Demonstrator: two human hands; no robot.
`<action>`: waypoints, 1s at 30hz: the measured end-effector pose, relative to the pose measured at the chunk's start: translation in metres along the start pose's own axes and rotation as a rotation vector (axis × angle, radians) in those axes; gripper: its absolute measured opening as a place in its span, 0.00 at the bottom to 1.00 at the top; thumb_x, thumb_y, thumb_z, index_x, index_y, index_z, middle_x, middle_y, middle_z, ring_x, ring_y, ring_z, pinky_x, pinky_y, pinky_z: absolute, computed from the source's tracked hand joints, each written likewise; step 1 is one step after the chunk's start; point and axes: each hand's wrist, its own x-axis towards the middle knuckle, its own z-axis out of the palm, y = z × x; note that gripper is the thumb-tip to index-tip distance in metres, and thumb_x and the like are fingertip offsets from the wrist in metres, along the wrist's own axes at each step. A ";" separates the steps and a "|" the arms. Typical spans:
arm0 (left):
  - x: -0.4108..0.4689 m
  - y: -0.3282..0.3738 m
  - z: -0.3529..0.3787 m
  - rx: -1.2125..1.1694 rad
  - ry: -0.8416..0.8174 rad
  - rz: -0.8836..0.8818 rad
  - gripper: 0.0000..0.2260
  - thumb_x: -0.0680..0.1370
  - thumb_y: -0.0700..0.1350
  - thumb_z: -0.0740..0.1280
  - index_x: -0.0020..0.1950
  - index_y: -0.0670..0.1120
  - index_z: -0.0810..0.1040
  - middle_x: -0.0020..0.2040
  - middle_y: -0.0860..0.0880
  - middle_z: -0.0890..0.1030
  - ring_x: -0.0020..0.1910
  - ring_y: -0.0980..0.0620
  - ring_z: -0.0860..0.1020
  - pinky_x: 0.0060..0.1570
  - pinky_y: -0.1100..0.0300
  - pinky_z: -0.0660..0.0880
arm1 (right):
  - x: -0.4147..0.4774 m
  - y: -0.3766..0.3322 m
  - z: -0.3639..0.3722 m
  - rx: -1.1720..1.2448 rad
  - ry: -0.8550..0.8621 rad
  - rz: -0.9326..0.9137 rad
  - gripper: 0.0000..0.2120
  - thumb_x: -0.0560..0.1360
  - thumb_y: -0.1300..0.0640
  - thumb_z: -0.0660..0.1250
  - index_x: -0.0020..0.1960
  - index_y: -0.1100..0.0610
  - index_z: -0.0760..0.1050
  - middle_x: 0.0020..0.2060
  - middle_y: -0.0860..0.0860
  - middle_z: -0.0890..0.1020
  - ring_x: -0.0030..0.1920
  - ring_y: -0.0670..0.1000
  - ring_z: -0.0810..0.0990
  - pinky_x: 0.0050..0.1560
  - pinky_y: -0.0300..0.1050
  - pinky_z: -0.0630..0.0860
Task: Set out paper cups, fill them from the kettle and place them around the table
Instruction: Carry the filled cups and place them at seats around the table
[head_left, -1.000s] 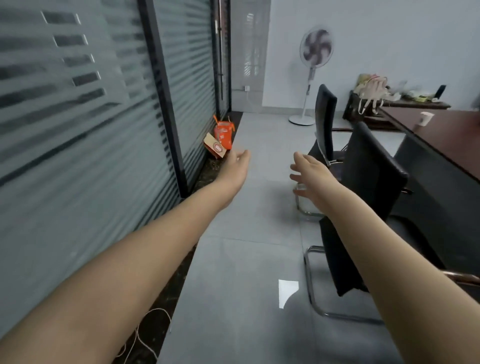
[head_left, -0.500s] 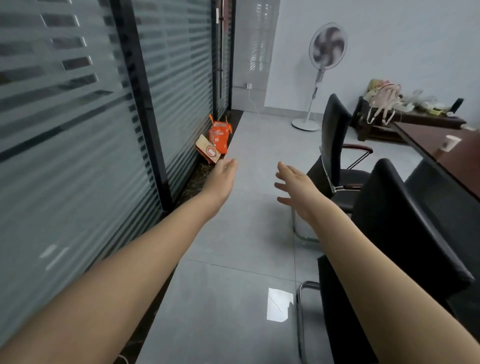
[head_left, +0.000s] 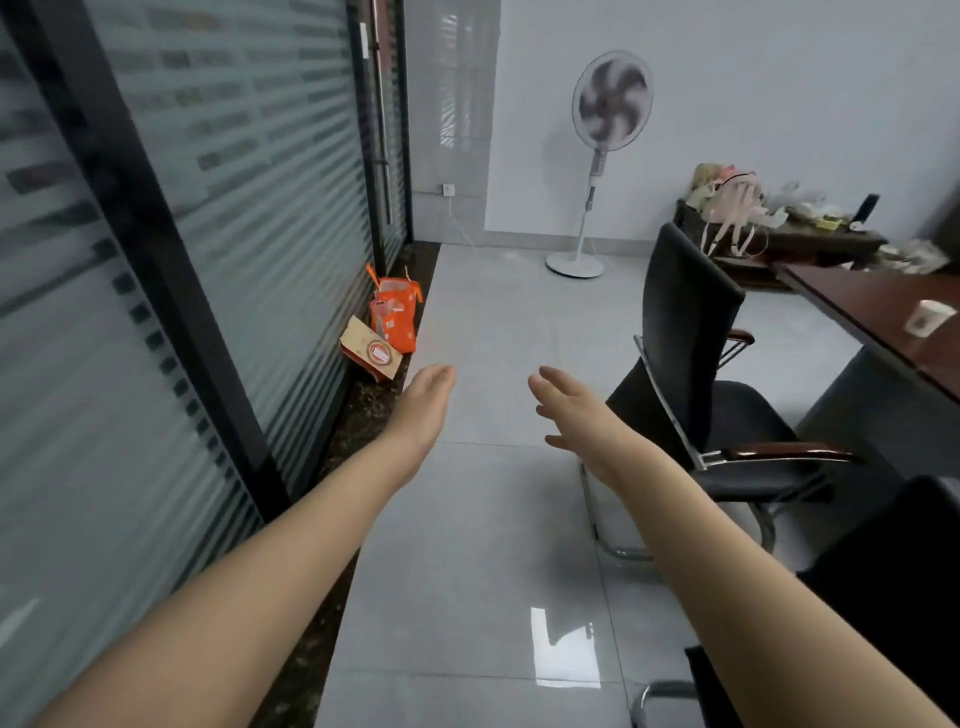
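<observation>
Left hand and right hand are empty, fingers straight; the paper cup on the table looks flimsy, so hold it gently mid-wall.

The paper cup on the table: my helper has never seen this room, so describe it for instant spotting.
Find the long reddish-brown wooden table on the right, beyond the black office chair. On it sits a small white paper cup, alone on bare dark wood, apart from the pale clutter farther back.

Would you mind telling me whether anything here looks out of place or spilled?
An orange bag and a box sit on the floor against the glass wall, the box tilted. The cup on the table shows no spill.
</observation>
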 end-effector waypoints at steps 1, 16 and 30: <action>0.025 0.002 0.002 -0.008 -0.004 -0.007 0.19 0.82 0.52 0.55 0.72 0.47 0.67 0.70 0.48 0.70 0.70 0.50 0.68 0.71 0.48 0.63 | 0.020 -0.003 0.001 -0.024 -0.003 0.005 0.27 0.79 0.44 0.57 0.75 0.50 0.57 0.71 0.47 0.67 0.67 0.50 0.69 0.67 0.53 0.68; 0.366 0.030 0.058 0.035 -0.081 -0.010 0.18 0.82 0.53 0.54 0.70 0.48 0.67 0.69 0.49 0.71 0.68 0.50 0.68 0.70 0.48 0.65 | 0.361 -0.043 -0.053 0.052 0.005 0.019 0.30 0.79 0.44 0.58 0.77 0.50 0.53 0.64 0.44 0.69 0.68 0.51 0.68 0.66 0.52 0.69; 0.666 0.050 0.086 0.025 -0.037 -0.033 0.15 0.81 0.52 0.57 0.66 0.51 0.70 0.65 0.51 0.73 0.65 0.53 0.70 0.68 0.48 0.66 | 0.661 -0.089 -0.086 0.114 0.055 0.030 0.27 0.80 0.45 0.58 0.75 0.53 0.57 0.60 0.47 0.69 0.63 0.51 0.72 0.63 0.54 0.72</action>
